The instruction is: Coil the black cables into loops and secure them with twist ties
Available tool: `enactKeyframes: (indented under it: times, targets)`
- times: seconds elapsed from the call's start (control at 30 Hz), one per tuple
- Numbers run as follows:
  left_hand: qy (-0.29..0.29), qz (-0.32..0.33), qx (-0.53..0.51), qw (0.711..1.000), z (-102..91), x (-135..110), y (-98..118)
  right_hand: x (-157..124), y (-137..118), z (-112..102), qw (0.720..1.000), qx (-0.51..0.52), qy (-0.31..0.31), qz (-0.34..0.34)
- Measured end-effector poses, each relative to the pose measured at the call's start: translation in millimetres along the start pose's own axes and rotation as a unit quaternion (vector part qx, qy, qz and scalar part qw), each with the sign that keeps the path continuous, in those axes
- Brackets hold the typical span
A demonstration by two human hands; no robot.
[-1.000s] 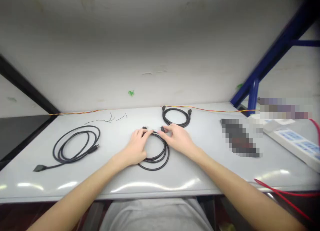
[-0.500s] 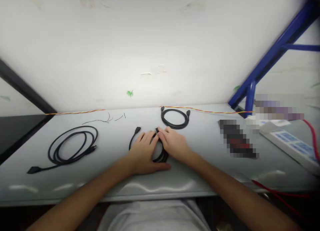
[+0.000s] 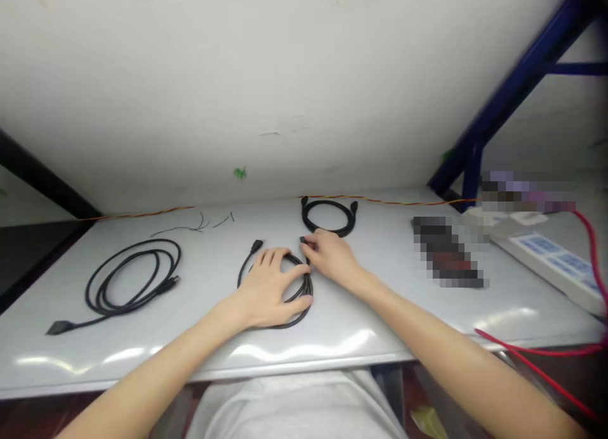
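Observation:
A coiled black cable [image 3: 297, 317] lies on the grey table in front of me. My left hand [image 3: 268, 287] rests over its left part, fingers spread flat; thumb and forefinger reach across to the coil's right side. One plug [image 3: 257, 244] of this cable sticks out beyond my left fingertips. At the coil's upper right, my right hand [image 3: 330, 255] is closed in a pinch on the cable's other end, whose black connector [image 3: 303, 240] peeks out past the fingers. Part of the coil is hidden beneath my left hand.
Another coiled black cable [image 3: 327, 232] lies behind my right hand, and a larger loose one [image 3: 128, 309] is at left. Thin dark ties [image 3: 178, 229] lie at the back. To the right are a pixelated dark object [image 3: 446, 252], a white box [image 3: 546, 255] and red cords [image 3: 532, 350].
My right hand has shifted slightly up and away from my left, holding the connector end. My left fingers have spread, and more of the coil shows between the hands.

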State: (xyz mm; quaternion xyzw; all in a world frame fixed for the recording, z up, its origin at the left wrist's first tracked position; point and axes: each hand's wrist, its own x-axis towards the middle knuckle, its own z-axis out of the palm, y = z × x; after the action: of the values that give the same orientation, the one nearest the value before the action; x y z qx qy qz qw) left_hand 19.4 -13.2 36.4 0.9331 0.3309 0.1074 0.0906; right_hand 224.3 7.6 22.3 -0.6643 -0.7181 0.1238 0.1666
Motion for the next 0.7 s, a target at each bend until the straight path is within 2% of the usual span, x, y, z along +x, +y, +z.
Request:
enactKeyframes:
  times: [0.23,0.37,0.5,0.7]
  targets:
    - [-0.004,0.008,-0.013,1.000,-1.7,-5.2,-1.6,-1.5,0.2,-3.7,0.999,-0.041,0.004,0.006]
    - [-0.001,0.037,-0.045,0.998,-8.5,-6.3,-6.8,-1.5,1.0,-5.4,0.998,-0.061,0.008,0.010]
    - [0.004,0.007,-0.078,0.997,-13.9,-0.7,-12.9,-4.8,-2.5,-6.0,0.998,-0.056,-0.004,-0.017]
    - [0.009,0.021,-0.042,0.999,-8.8,5.0,-16.9,-9.7,-4.5,-8.0,0.999,-0.033,-0.002,-0.038]
